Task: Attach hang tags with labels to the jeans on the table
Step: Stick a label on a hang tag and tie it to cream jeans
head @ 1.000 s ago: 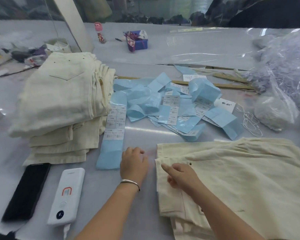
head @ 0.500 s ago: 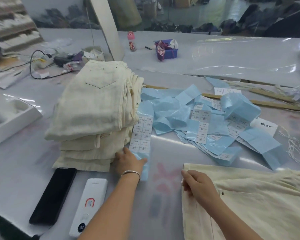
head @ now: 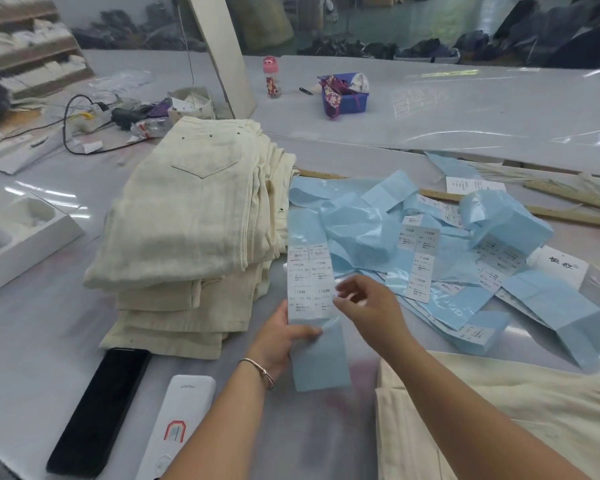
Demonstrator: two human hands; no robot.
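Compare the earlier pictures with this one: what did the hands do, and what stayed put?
The right hand left the jeans in front and moved left to the label strip, fingers at its right edge. The left hand, earlier resting on the strip's lower end, now pinches it. The jeans stack, phone and loose blue strips stayed where they were.

Free: bare grey tabletop (head: 42, 323) at left, and a strip between both forearms | Blocked left: tall stack of folded cream jeans (head: 194, 237) | Blocked right: heap of pale blue label strips (head: 430, 244) | Near edge: black phone (head: 97, 410), white power bank (head: 177, 431), flat cream jeans (head: 499, 420)
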